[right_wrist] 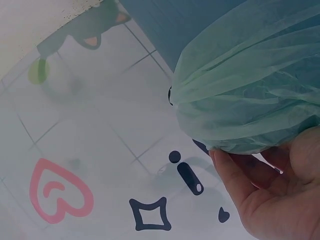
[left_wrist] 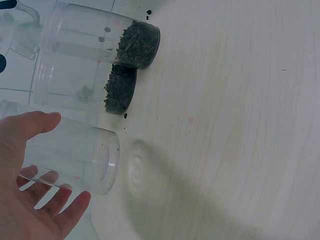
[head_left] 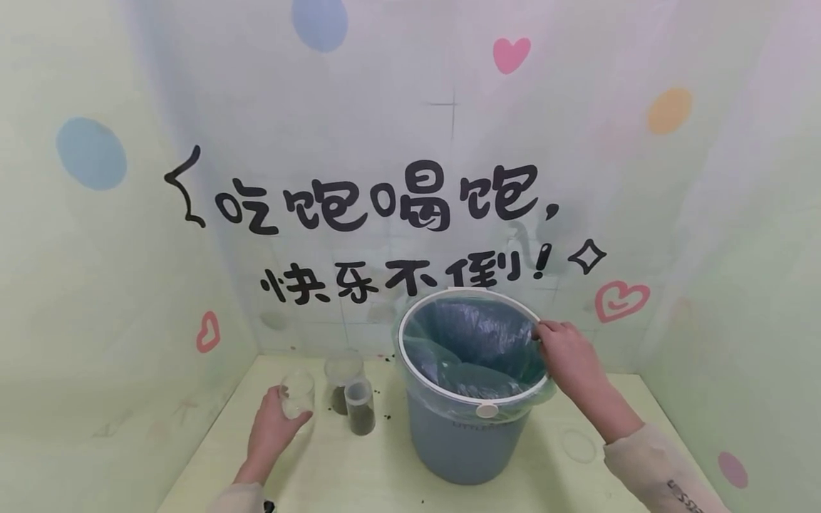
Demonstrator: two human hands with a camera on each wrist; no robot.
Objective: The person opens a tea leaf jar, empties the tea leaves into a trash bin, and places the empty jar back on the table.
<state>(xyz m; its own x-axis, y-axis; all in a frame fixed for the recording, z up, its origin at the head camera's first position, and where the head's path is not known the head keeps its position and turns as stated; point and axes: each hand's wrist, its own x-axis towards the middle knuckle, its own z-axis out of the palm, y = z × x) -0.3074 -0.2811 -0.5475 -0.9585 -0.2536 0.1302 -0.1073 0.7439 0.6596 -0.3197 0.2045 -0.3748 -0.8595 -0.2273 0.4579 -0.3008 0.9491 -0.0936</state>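
My left hand (head_left: 272,427) holds an empty-looking clear cup (left_wrist: 75,155), thumb on one side and fingers round the other. The cup's base hangs close over the table, with its shadow beside it in the left wrist view. To its right stand a narrow clear container (head_left: 360,407) and a wider clear cup (head_left: 343,367) behind it, both with dark, leaf-like flakes in the bottom. My right hand (head_left: 571,356) grips the rim of a blue-grey trash bin (head_left: 465,449), pinching the green plastic bag (right_wrist: 240,95) that is folded over it.
A pale wooden table (head_left: 224,470) carries everything, with dark crumbs scattered near the containers. Behind rises a printed backdrop (head_left: 385,107) with black writing; pale walls close in on both sides. A faint ring (head_left: 579,445) shows on the table right of the bin.
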